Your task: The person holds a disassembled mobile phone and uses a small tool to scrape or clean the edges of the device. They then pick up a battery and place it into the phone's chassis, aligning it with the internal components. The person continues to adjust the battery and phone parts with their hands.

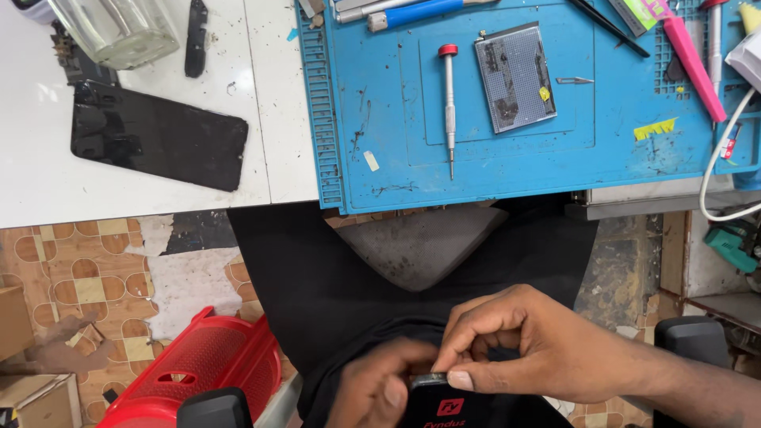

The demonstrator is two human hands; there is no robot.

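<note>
Both my hands are low in the view, over my lap and black clothing. My left hand [379,388] and my right hand [527,345] pinch a small dark flat part [429,380] between their fingertips; most of it is hidden by my fingers. Above, on the blue work mat [507,158], lie a red-capped screwdriver [449,103] and a grey phone battery [515,77]. A black phone screen panel [158,139] rests on the white table [47,190] at left.
A clear glass container [119,28] stands at the top left. Pink and blue tools [694,63] lie along the mat's far edge, with a white cable [717,166] at right. A red plastic stool [198,364] sits on the tiled floor below the table.
</note>
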